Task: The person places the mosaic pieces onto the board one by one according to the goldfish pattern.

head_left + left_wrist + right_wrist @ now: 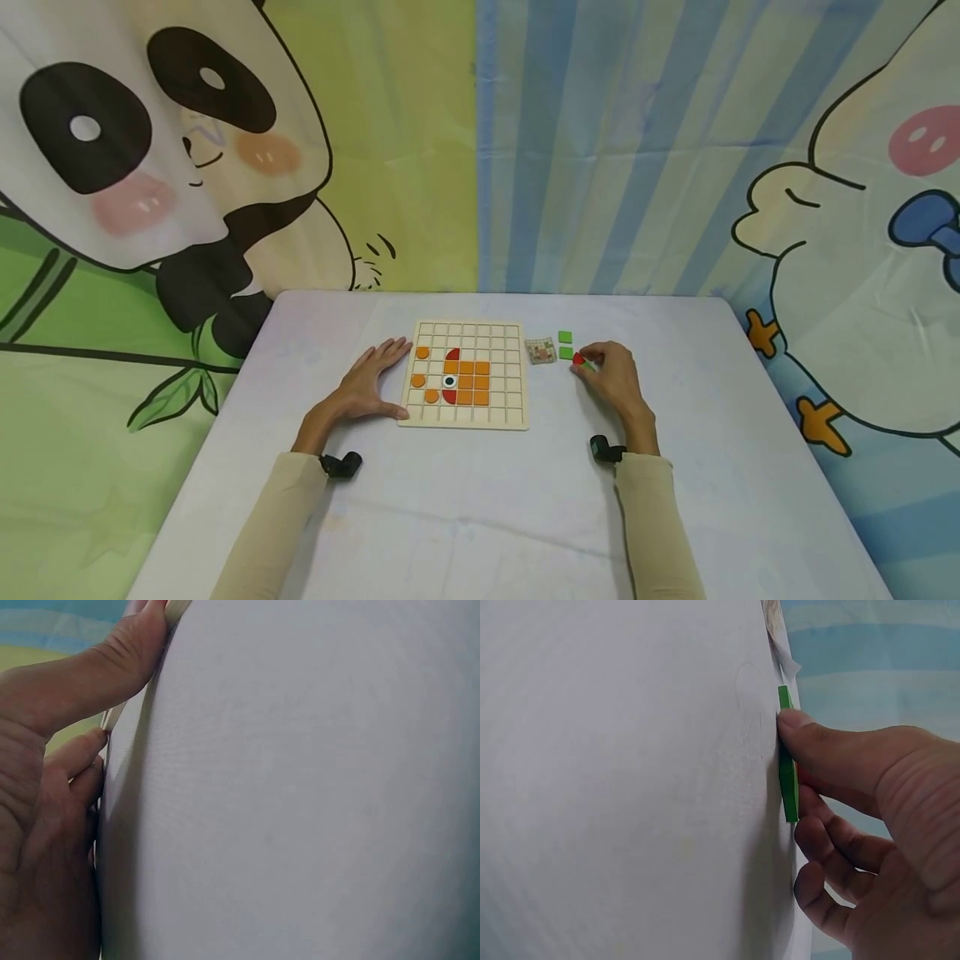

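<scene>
A cream grid board [506, 417] lies on the table. Orange square tiles [466, 382] form a block on it, beside an eye tile [449, 382], two curved red pieces [449, 397] and orange discs [423, 353]. My left hand [365, 385] spreads its fingers along the board's left edge, thumb at the lower left corner. To the right of the board, my right hand [613, 377] pinches a small red piece [578, 358] between thumb and fingertips. A green tile [787, 761] is right at the thumb tip; I cannot tell whether it is gripped too.
Two green square tiles [566, 337] lie just beyond the right fingertips. Between them and the board sits a small clear packet [541, 351] with mottled contents. The white-covered table [480, 508] ends at a cartoon-printed cloth backdrop [600, 150].
</scene>
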`<state>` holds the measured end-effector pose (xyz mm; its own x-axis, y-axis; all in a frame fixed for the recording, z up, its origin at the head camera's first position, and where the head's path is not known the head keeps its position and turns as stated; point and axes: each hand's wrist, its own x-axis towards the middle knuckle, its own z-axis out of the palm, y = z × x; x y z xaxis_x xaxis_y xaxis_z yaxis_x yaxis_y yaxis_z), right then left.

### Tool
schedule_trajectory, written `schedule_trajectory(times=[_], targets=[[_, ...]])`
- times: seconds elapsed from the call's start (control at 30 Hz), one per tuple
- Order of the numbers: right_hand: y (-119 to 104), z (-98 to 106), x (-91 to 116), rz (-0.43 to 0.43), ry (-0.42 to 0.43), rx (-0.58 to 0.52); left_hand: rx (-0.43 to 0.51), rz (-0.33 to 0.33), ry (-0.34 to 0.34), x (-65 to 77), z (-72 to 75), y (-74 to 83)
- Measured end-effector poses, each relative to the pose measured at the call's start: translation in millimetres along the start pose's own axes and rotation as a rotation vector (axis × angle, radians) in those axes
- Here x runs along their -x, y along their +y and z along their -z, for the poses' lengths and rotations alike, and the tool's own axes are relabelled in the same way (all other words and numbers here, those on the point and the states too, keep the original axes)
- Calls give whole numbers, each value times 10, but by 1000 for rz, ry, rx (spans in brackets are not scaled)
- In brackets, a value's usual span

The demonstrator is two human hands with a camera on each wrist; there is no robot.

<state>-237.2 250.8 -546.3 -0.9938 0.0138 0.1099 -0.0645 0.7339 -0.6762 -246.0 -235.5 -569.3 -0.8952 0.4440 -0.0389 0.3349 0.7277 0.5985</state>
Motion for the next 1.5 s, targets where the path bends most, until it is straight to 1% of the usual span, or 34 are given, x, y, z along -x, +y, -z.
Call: schedule_trajectory(times=[0.4,0.67,0.93,1.03,1.2,1.3,1.4,1.5], targets=[[-40,-22,-13,8,4,24,1,-5,7,9,-5,2],[-47,22,-16,1,-26,67,5,-8,4,3,2,-1],[-70,60,20,28,-19,62,2,-1,-1,10,13,12],[-120,88,27,68,-33,50,4,5,-6,12,12,5],[-260,108,45,184,-76,16,-3,0,-8,8,9,-12],[-348,82,72,234,-102,-13,-1,-1,-7,8,11,-9],[-415,25,104,256,-140,-29,5,7,-9,5,8,-13],[-475,-56,139,260,-185,-32,2,11,-12,6,0,-10]])
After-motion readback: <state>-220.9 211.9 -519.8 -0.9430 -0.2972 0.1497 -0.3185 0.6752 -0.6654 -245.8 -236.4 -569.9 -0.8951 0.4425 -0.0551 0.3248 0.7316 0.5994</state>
